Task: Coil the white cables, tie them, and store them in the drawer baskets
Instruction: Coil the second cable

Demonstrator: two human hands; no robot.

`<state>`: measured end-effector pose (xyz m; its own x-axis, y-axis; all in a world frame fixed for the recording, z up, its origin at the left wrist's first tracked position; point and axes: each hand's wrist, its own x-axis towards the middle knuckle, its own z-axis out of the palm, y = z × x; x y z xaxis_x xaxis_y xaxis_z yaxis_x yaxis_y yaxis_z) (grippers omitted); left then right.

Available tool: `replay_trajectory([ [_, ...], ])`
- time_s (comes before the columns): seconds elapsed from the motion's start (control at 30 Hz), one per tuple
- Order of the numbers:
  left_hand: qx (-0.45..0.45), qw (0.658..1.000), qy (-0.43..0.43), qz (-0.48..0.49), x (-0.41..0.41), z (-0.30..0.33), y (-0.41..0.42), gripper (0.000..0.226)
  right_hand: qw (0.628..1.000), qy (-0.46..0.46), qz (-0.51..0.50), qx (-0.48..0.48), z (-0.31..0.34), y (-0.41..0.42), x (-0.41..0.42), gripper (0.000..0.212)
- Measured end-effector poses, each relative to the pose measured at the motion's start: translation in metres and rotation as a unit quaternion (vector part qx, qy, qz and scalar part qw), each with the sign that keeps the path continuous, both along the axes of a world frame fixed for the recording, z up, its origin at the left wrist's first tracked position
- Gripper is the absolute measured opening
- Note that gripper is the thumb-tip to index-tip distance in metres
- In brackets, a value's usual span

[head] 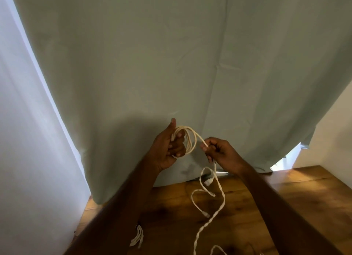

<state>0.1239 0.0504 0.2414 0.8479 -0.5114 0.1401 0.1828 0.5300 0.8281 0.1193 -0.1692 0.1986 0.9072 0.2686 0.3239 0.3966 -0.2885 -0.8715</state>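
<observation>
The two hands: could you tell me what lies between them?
In the head view, one span of white cable arcs from the coil in the left hand to the right hand; behind hangs a pale curtain.

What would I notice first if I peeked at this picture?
Two hands in the middle: the left hand grips a coil of white cable, and the right hand pinches its loose end. The rest of the cable trails down onto the wooden table, before a big pale green curtain.
</observation>
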Motion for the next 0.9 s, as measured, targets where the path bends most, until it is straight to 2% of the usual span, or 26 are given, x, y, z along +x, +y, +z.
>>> replay_trajectory([
  [0.2,0.027,0.996,0.031,0.077,0.003,-0.013,-0.004,0.054,0.987,0.105,0.003,-0.125,-0.036,-0.026,0.006,0.005],
  [0.27,0.036,0.995,0.035,0.081,0.004,-0.018,-0.004,0.054,0.982,0.104,-0.025,-0.156,-0.034,-0.032,0.007,0.003],
  [0.33,0.048,0.996,0.032,0.064,0.003,-0.022,-0.006,0.053,0.962,0.028,-0.108,-0.248,-0.032,-0.037,0.012,0.009],
  [0.43,0.058,0.997,0.028,0.048,0.003,-0.028,-0.008,0.052,0.893,-0.069,-0.204,-0.396,-0.03,-0.036,0.015,0.011],
  [0.57,0.086,0.996,0.003,0.001,0.001,-0.026,-0.002,0.051,0.83,-0.208,-0.278,-0.437,-0.035,-0.044,0.012,0.017],
  [0.63,0.113,0.993,-0.014,-0.015,-0.002,-0.025,-0.001,0.05,0.815,-0.252,-0.295,-0.43,-0.037,-0.051,0.01,0.029],
  [0.73,0.116,0.993,-0.01,-0.011,-0.005,-0.025,-0.004,0.05,0.849,-0.244,-0.271,-0.383,-0.04,-0.057,0.014,0.03],
  [0.9,0.057,0.998,0.035,0.006,-0.001,-0.025,-0.01,0.053,0.915,-0.127,-0.153,-0.352,-0.039,-0.042,0.008,0.02],
])
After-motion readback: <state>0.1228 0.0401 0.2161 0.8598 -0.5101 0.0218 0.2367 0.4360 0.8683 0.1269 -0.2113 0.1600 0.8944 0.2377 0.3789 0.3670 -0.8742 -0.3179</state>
